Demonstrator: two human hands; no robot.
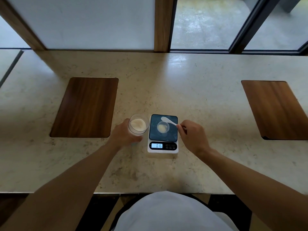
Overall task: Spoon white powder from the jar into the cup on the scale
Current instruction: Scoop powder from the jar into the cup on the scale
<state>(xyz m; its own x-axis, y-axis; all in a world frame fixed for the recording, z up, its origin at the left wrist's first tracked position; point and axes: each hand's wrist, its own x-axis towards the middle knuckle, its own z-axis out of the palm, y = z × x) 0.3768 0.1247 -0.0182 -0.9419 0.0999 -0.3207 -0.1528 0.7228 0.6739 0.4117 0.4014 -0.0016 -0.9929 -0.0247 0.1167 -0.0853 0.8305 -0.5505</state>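
A clear jar (pixel 138 124) holding white powder stands tilted just left of the scale, with my left hand (pixel 124 135) wrapped around its side. The small digital scale (pixel 173 136) has a dark platform and a lit display reading 016. A little clear cup (pixel 163 128) with some pale powder sits in the middle of the platform. My right hand (pixel 191 136) pinches the handle of a white plastic spoon (pixel 168 121), whose bowl hovers just beyond the cup's far rim. I cannot tell whether the spoon bowl carries powder.
The scale rests on a pale stone counter (pixel 200 97). Two dark wooden inlays lie in it, one at the left (pixel 86 107) and one at the far right (pixel 276 109). Windows and wooden posts run behind the counter; its near edge is close to my body.
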